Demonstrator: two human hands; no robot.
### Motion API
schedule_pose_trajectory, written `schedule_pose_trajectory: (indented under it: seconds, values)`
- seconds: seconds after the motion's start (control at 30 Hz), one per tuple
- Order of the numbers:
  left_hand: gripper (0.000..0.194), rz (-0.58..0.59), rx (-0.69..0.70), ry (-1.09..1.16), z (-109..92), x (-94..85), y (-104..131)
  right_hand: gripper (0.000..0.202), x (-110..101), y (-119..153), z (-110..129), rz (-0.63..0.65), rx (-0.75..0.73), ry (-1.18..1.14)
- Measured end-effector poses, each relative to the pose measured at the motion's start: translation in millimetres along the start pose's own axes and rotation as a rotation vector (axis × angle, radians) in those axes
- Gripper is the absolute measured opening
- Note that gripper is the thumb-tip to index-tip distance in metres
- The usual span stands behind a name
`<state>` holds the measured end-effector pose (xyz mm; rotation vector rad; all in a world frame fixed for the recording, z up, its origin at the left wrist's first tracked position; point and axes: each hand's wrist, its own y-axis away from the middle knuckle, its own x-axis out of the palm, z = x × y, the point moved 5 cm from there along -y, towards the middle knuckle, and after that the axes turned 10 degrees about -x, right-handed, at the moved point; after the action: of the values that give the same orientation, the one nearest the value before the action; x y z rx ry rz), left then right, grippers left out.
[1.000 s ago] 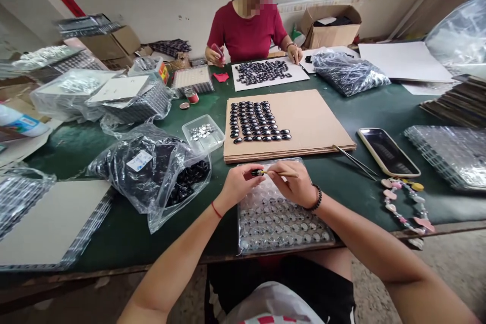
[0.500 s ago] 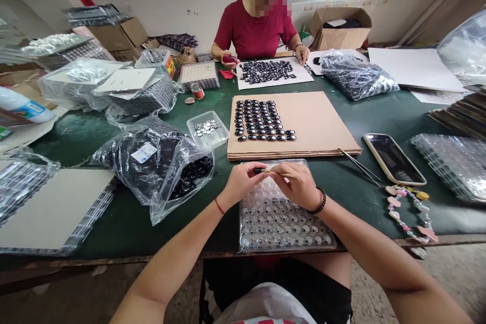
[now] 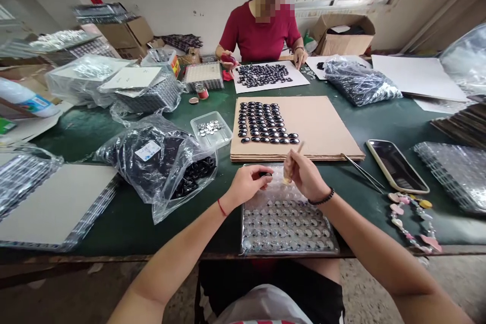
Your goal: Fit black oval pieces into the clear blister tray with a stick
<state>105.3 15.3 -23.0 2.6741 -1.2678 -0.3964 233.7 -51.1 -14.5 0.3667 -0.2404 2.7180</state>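
Left hand (image 3: 248,184) pinching small black piece (image 3: 266,174), fingertips closed on it, above clear bumpy tray (image 3: 288,233). Right hand (image 3: 302,174) near it, fingers wrapped round thin stick (image 3: 301,147). Shiny black pieces (image 3: 258,118) in rows on brown cardboard (image 3: 322,124) just past tray.

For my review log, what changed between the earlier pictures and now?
The right hand moved rightward, away from the left hand, and its thin stick now stands steeper. Nothing was visibly let go: the left still holds a black piece. The tray and cardboard stayed put.
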Motion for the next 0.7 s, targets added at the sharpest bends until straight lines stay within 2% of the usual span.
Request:
schedule_pose_trajectory:
  seconds: [0.1,0.23,0.3,0.43,0.53,0.6,0.63,0.7]
  values:
    - [0.033,-0.022,0.033,-0.046,-3,0.1,4,0.042,-2,1,-5,-0.008,0.057,0.048]
    - [0.041,-0.019,0.1,-0.07,-6,0.6,9,0.028,3,8,0,0.121,-0.057,0.446]
    - [0.042,-0.036,0.145,-0.089,-8,0.6,12,0.026,6,10,3,0.15,-0.107,0.553]
    - [0.035,-0.095,0.291,-0.163,-16,3.3,17,0.032,11,10,1,0.182,-0.061,0.467]
    - [0.045,-0.144,0.356,-0.268,-23,1.7,20,0.035,12,8,-2,0.231,-0.04,0.419]
    - [0.047,-0.202,0.385,-0.361,-27,-7.6,25,0.034,5,3,0,0.177,-0.082,0.459]
    - [0.042,-0.258,0.405,-0.415,-27,-15.8,30,0.034,1,1,0,0.137,-0.106,0.474]
    - [0.024,-0.443,0.444,-0.551,-23,-38.5,43,0.034,-7,-4,-1,0.054,-0.134,0.457]
